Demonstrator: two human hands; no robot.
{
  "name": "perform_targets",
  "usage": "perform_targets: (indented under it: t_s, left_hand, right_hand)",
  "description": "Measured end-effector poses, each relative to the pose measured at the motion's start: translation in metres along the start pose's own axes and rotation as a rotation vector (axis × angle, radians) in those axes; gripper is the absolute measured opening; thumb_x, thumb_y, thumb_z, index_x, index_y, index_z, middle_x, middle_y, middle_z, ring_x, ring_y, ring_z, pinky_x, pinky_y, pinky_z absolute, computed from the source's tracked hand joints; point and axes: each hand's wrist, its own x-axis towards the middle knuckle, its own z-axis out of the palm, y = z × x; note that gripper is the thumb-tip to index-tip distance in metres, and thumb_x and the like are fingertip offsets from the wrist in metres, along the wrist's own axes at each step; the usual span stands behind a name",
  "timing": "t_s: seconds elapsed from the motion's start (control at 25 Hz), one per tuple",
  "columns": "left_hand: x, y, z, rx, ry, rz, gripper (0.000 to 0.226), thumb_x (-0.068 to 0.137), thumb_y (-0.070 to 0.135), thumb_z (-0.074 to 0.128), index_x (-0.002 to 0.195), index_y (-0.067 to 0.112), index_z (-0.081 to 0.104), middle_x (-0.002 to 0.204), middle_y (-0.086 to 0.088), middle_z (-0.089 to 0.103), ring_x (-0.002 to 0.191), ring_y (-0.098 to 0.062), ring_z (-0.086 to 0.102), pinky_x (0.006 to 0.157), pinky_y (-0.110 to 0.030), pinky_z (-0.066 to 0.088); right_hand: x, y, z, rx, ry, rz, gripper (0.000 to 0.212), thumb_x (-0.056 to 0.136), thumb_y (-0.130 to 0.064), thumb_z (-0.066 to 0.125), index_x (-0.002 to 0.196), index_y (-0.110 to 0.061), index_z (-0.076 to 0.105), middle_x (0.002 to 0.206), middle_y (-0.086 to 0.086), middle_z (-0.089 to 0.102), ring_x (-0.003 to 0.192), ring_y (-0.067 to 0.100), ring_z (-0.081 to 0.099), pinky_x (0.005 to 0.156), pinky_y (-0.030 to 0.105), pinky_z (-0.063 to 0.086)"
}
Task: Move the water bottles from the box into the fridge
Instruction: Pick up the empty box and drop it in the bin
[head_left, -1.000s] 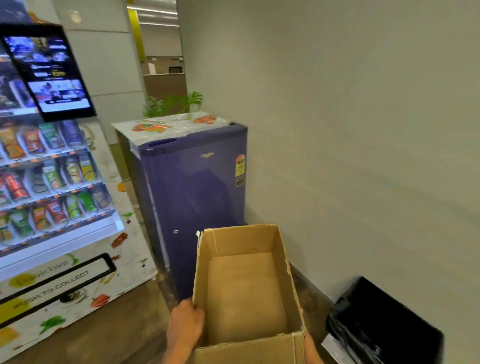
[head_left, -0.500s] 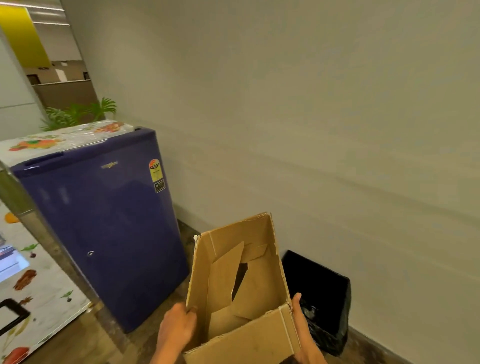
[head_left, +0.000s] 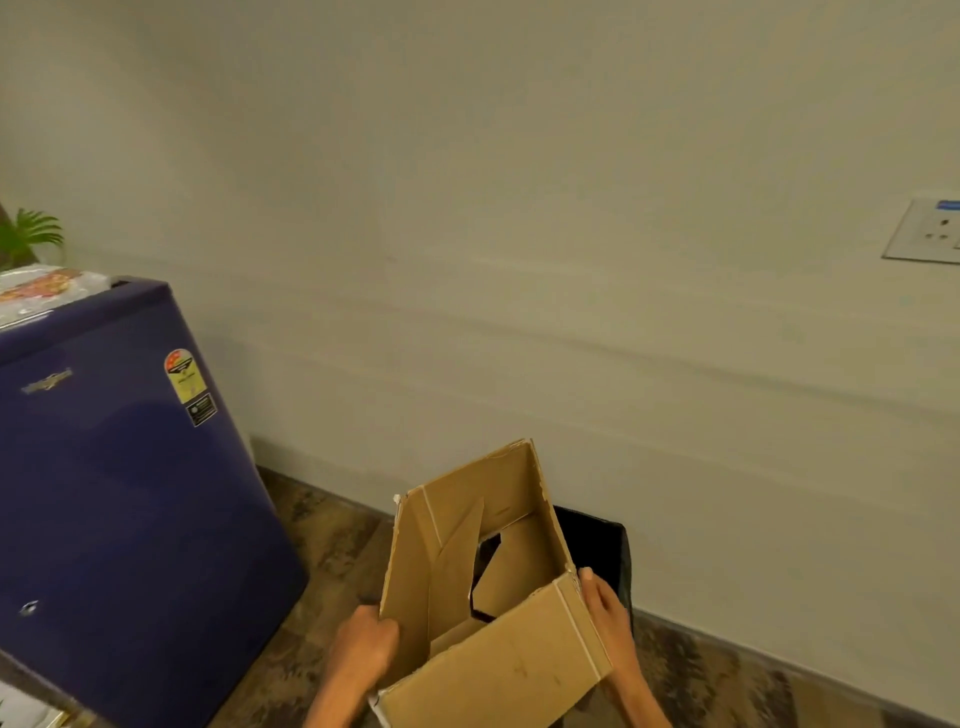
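Box (head_left: 498, 597) held off the floor (head_left: 322, 540), tilted, bottom flaps parted. Left hand (head_left: 363, 649) gripping its left wall, right hand (head_left: 605, 618) pressed flat on the right. Fridge (head_left: 119, 493) shut, at left; bin (head_left: 597, 551) behind box.

Matt brown cardboard box (head_left: 498, 670); glossy blue fridge (head_left: 119, 509).

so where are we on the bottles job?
Looks done: the cardboard box holds no bottles, its bottom flaps gaping, and the fridge door is shut. In hand: left hand and right hand grip the box beside the black bin. Left: probably just discarding the box.
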Motion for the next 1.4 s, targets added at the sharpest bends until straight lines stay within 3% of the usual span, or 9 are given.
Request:
perform_targets:
  t_s: [0.08, 0.24, 0.4, 0.52, 0.68, 1.08, 1.16, 1.28, 1.4]
  left_hand:
    - [0.008, 0.01, 0.003, -0.003, -0.044, 0.009, 0.018, 0.093, 0.023, 0.051, 0.106, 0.015, 0.061, 0.087, 0.002, 0.058, 0.081, -0.014, 0.057, 0.066, -0.027, 0.044]
    - [0.025, 0.031, 0.016, -0.053, -0.138, -0.001, 0.017, 0.089, 0.014, 0.05, 0.1, 0.006, 0.059, 0.1, -0.011, 0.063, 0.093, -0.025, 0.061, 0.081, -0.034, 0.052]
    - [0.029, 0.055, 0.031, -0.027, -0.222, 0.04, 0.016, 0.092, 0.01, 0.044, 0.099, 0.007, 0.057, 0.095, -0.008, 0.059, 0.087, -0.02, 0.058, 0.068, -0.029, 0.044]
    - [0.029, 0.069, 0.042, -0.022, -0.297, 0.075, 0.017, 0.094, 0.011, 0.045, 0.103, 0.007, 0.059, 0.094, -0.006, 0.059, 0.082, -0.016, 0.057, 0.063, -0.027, 0.042]
    - [0.032, 0.089, 0.055, -0.058, -0.359, 0.1, 0.016, 0.094, 0.011, 0.045, 0.101, 0.008, 0.059, 0.094, -0.007, 0.061, 0.081, -0.016, 0.059, 0.055, -0.025, 0.041]
    - [0.07, 0.165, 0.103, -0.223, -0.454, 0.011, 0.02, 0.093, 0.012, 0.044, 0.099, 0.002, 0.06, 0.088, -0.018, 0.07, 0.07, -0.028, 0.072, 0.049, -0.033, 0.057]
    - [0.081, 0.181, 0.117, -0.281, -0.477, -0.023, 0.018, 0.091, 0.009, 0.046, 0.098, 0.001, 0.061, 0.082, -0.019, 0.072, 0.066, -0.029, 0.073, 0.049, -0.033, 0.057]
    - [0.096, 0.204, 0.142, -0.354, -0.554, -0.026, 0.021, 0.088, 0.004, 0.045, 0.101, 0.003, 0.061, 0.082, -0.018, 0.073, 0.069, -0.029, 0.074, 0.054, -0.037, 0.059]
    - [0.118, 0.225, 0.164, -0.384, -0.578, -0.029, 0.026, 0.09, 0.003, 0.043, 0.106, -0.003, 0.062, 0.088, -0.022, 0.073, 0.074, -0.031, 0.074, 0.061, -0.043, 0.061]
  right_hand:
    - [-0.01, -0.006, -0.045, 0.009, 0.312, -0.02, 0.054, 0.097, -0.051, 0.041, 0.129, -0.011, 0.059, 0.125, 0.008, 0.063, 0.115, 0.024, 0.059, 0.106, 0.044, 0.042]
    - [-0.012, -0.015, -0.062, -0.015, 0.415, -0.195, 0.052, 0.095, -0.056, 0.038, 0.123, -0.018, 0.062, 0.12, 0.001, 0.067, 0.115, 0.02, 0.059, 0.107, 0.047, 0.042]
    - [-0.012, -0.017, -0.052, -0.254, 0.443, -0.217, 0.059, 0.093, -0.063, 0.029, 0.13, -0.028, 0.057, 0.124, -0.004, 0.061, 0.114, 0.014, 0.056, 0.104, 0.044, 0.044]
    - [-0.014, -0.012, -0.029, -0.371, 0.404, -0.274, 0.06, 0.095, -0.059, 0.028, 0.147, -0.03, 0.037, 0.146, -0.005, 0.046, 0.13, 0.013, 0.044, 0.113, 0.043, 0.034]
    - [-0.008, 0.005, -0.022, -0.587, 0.297, -0.287, 0.071, 0.097, -0.057, 0.032, 0.155, -0.032, -0.001, 0.163, -0.011, 0.003, 0.15, 0.009, 0.006, 0.123, 0.044, 0.011]
    - [0.032, 0.013, -0.034, -0.977, -0.217, -0.267, 0.12, 0.066, -0.093, 0.043, 0.151, -0.035, -0.018, 0.156, -0.022, -0.023, 0.144, 0.0, -0.006, 0.121, 0.039, 0.007]
    - [0.047, 0.011, -0.042, -1.053, -0.216, -0.271, 0.119, 0.073, -0.076, 0.06, 0.154, -0.028, -0.013, 0.159, -0.017, -0.014, 0.146, 0.004, 0.0, 0.121, 0.035, 0.012]
    - [0.075, 0.009, -0.052, -1.128, -0.08, -0.31, 0.083, 0.092, -0.025, 0.058, 0.156, -0.017, 0.007, 0.161, -0.001, 0.02, 0.144, 0.018, 0.027, 0.117, 0.028, 0.025]
    - [0.108, 0.005, -0.062, -1.1, -0.01, -0.293, 0.062, 0.091, -0.012, 0.053, 0.149, -0.017, 0.03, 0.141, 0.002, 0.052, 0.121, 0.02, 0.055, 0.098, 0.031, 0.046]
